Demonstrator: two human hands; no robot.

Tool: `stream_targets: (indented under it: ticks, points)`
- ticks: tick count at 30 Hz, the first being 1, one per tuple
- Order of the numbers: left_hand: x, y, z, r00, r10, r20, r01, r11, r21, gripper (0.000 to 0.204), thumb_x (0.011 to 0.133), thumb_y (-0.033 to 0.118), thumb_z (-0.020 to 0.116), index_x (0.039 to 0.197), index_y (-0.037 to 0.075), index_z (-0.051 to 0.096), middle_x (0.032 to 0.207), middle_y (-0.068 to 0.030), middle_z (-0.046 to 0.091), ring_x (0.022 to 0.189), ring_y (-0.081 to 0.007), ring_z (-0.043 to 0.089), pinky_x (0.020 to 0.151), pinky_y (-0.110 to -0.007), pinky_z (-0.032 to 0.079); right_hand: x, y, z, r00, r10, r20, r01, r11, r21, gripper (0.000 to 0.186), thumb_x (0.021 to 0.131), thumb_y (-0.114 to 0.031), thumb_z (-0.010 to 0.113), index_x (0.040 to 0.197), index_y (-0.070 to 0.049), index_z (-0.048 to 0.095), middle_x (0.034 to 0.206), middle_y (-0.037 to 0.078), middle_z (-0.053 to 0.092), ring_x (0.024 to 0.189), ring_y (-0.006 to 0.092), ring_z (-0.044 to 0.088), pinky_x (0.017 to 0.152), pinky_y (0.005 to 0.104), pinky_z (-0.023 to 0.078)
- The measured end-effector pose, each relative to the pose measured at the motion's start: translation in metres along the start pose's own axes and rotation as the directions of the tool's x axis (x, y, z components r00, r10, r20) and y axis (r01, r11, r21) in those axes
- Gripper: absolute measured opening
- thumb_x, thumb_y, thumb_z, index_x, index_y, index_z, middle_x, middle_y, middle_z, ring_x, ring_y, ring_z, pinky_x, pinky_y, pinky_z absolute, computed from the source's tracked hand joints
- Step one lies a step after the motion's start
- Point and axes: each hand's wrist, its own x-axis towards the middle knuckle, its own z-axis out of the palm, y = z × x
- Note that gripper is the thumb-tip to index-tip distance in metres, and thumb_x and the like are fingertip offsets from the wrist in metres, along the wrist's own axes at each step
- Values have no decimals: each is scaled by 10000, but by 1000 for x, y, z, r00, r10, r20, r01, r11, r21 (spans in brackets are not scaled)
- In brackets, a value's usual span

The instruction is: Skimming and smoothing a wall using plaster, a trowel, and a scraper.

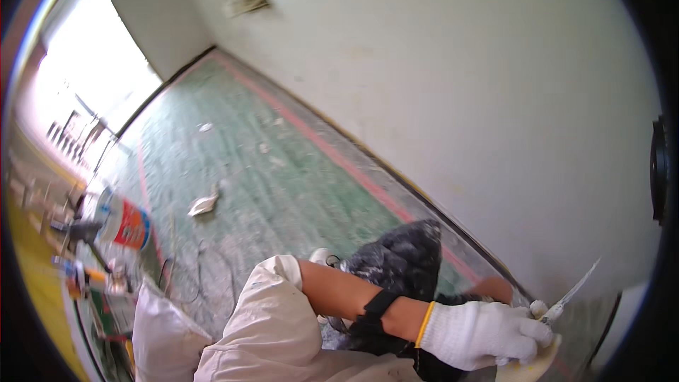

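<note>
My left hand (481,332), in a white knit glove with a yellow cuff edge, reaches across to the lower right. Its fingers are bent round a thin, pointed tool (576,290) smeared white, which looks like a putty knife seen edge-on. The tool slants up toward the pale wall (481,99), close to its foot. Below the fingers is a cream-coloured piece (541,366) with a curved edge; its kind is unclear. A black strap (380,311) circles my left wrist. Beyond the forearm shows a patch of bare skin (493,288). My right hand cannot be made out.
A dark, mottled bulk (399,258) lies beyond my forearm, beside a white shoe (320,256). A green sheet (233,141) with pink edge bands covers the floor, with a crumpled scrap (204,204) on it. Left stands a bucket (126,221) near a white sack (166,336).
</note>
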Motion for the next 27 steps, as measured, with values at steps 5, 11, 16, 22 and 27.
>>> stream_targets:
  ticks: [5, 11, 16, 22, 27]
  points:
    - [-12, 60, -67, 955, -289, -66, 296, 927, 232, 204, 831, 45, 647, 1028, 36, 594, 1126, -171, 622, 1004, -413, 639, 831, -496, 549, 80, -21, 55, 680, 485, 550, 0, 750, -661, 277, 971, -124, 561, 1211, 1, 624, 1225, 171, 680, 1081, 257, 657, 1012, 394, 498]
    - [-89, 89, -103, 851, -521, 74, 413, 749, 518, 194, 958, 168, 621, 1079, 46, 709, 1121, -146, 723, 876, -356, 700, 713, -442, 571, 126, 38, 100, 540, 501, 676, 418, 537, -732, 149, 887, -12, 657, 1036, -20, 665, 979, 70, 725, 785, 146, 622, 730, 311, 503]
    - [-107, 124, -138, 831, -544, -118, 531, 712, 459, 268, 874, 157, 649, 1102, 17, 634, 1061, -145, 637, 915, -347, 642, 751, -468, 535, 132, 32, 206, 453, 737, 502, 232, 446, -864, 155, 968, -42, 545, 1102, -36, 622, 869, 44, 661, 732, 132, 617, 681, 293, 503]
    - [-101, 193, -162, 631, -696, -343, 776, 567, 277, 224, 905, 87, 604, 1118, 27, 638, 1080, -179, 654, 956, -409, 623, 822, -510, 520, 90, 63, 348, 315, 937, 148, 144, 107, -984, 135, 959, -74, 614, 1087, -36, 632, 831, 47, 651, 728, 115, 646, 647, 298, 525]
    - [-102, 250, -147, 365, -786, -499, 929, 269, 255, 179, 926, 176, 602, 1010, 50, 697, 983, -182, 685, 985, -408, 656, 859, -482, 530, 17, 91, 454, 214, 977, 23, 321, -48, -946, 181, 939, -200, 699, 996, -41, 638, 749, 48, 645, 576, 171, 647, 525, 371, 525]
